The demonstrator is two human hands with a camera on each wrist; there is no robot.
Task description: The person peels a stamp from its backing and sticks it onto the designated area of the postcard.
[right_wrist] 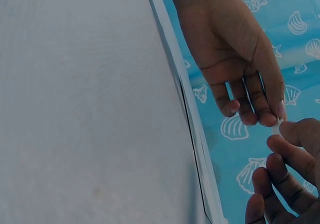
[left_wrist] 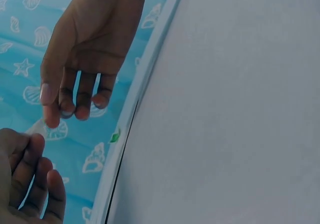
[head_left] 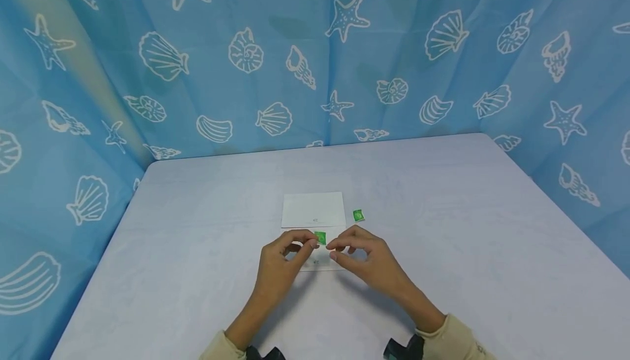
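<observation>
The upper white card [head_left: 313, 209] lies flat on the table [head_left: 206, 250], with a lower white card [head_left: 321, 266] on its near side. Also on the near side of the upper white card, a small green packet [head_left: 320, 237] is held above the lower white card, between the two hands. The left hand [head_left: 276, 264] pinches the packet's left edge with thumb and forefinger, so most of it sticks out to the right of the fingertips. The right hand [head_left: 373, 259] has its thumb and fingers bent close together at the packet's lower right corner; I cannot tell whether they grip it. A second green packet [head_left: 358, 215] lies just right of the upper white card.
</observation>
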